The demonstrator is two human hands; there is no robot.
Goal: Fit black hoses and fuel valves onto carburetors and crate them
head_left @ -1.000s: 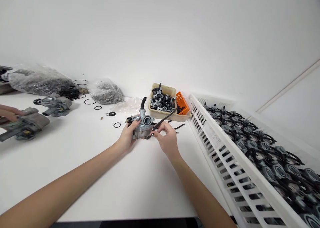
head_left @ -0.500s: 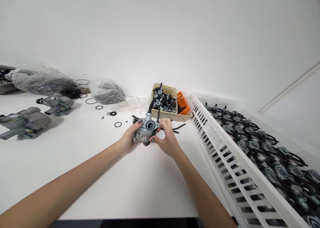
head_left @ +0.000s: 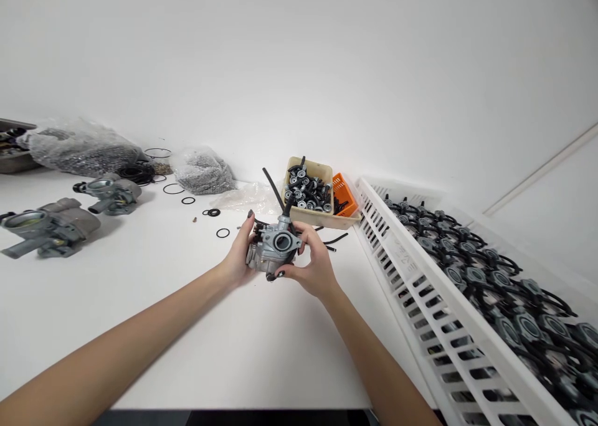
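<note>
Between my two hands is a grey metal carburetor, its round bore facing me and a black cap with a thin black hose rising from its top. My left hand wraps the left side, thumb raised along the edge. On the right side, my right hand grips it with the thumb low at the front and the fingers behind. Black O-rings and a small stack of black rings lie on the white table to the left.
Two more carburetors stand at the left. Bags of small parts rest along the wall. A cream bin of capped fittings and an orange basket sit behind my hands. A white slatted crate full of carburetors runs along the right.
The carburetor has turned slightly in my hands. Its hose swung from the right of the cap to the upper left. My left thumb moved off the top to the left edge.
</note>
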